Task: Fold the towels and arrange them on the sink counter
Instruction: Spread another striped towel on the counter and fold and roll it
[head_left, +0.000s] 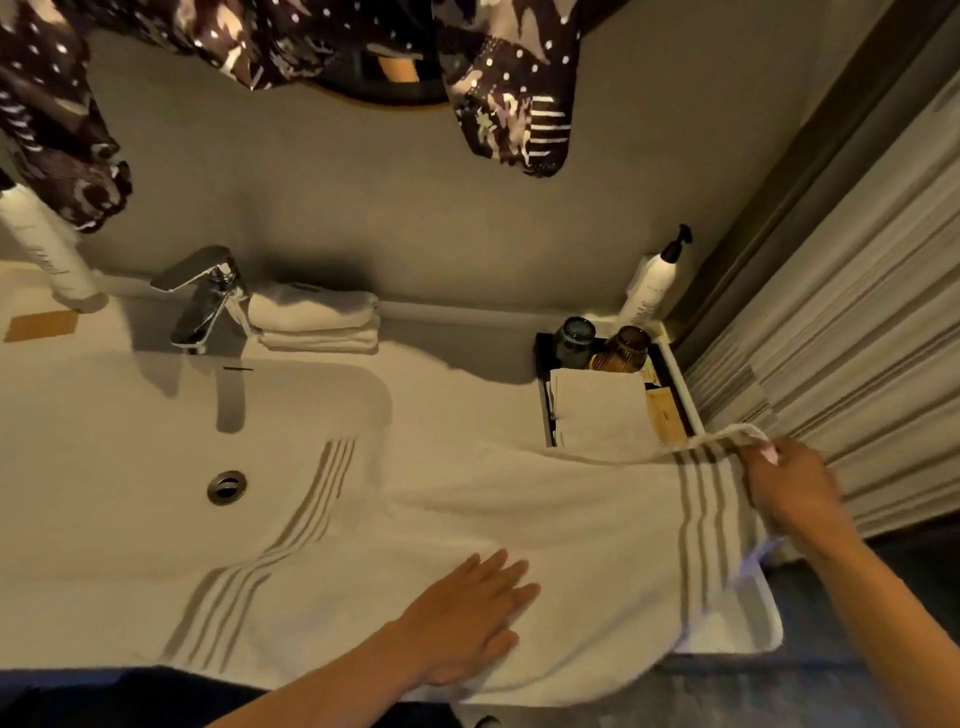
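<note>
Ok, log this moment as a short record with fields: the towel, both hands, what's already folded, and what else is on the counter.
towel: striped towel spread over the counter, its left end sagging into the basin
left hand: flat on the towel, palm down
right hand: pinching the towel's far right corner, lifted
folded: stack beside the faucet
tray: at right, with two cups and a cloth
bottle: pump bottle behind the tray
</note>
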